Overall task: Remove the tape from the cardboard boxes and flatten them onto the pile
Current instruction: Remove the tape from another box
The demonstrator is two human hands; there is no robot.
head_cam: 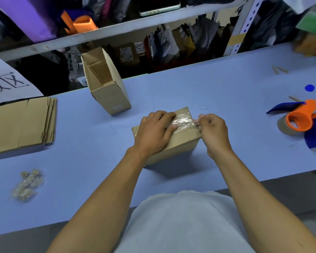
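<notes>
On the worktop's [80, 161] left lie the flattened pile [20, 123] and wadded tape [26, 187]; an opened box [106, 84] stands unflattened. At centre, the left hand [153, 132] presses flat on a sealed box [173, 141] while the right hand [212, 130] pinches its tape [184, 121], partly lifted.

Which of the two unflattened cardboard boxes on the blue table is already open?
The tall brown cardboard box standing behind the hands: its top gapes open. The low box is closed, still taped.
</notes>
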